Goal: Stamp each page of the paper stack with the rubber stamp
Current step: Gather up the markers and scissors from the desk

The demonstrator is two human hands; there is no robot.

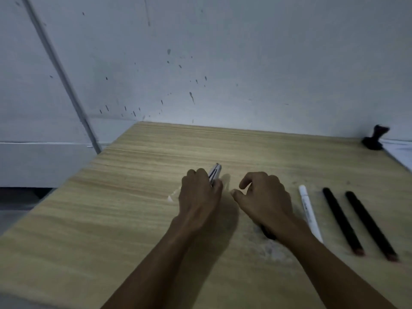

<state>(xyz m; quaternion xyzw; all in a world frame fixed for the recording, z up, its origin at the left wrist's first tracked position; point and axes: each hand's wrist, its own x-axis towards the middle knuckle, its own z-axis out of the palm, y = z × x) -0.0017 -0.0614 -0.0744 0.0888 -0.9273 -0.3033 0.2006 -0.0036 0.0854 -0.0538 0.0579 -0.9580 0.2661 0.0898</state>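
Note:
My left hand [199,192] is closed around a small white object with dark lines [215,172] whose end sticks out past my knuckles; the blur hides what it is. My right hand [263,197] hovers just to its right over the wooden table [133,197], fingers curled and apart, holding nothing. A black rubber stamp [375,138] with a knob handle stands at the far right corner of the table, well away from both hands. White paper [399,150] shows at the right edge, beside the stamp.
A white pen [310,212] and two black pens [342,219] [370,224] lie side by side right of my right hand. A dark thing [268,234] is partly hidden under my right wrist. A spattered white wall rises behind the table.

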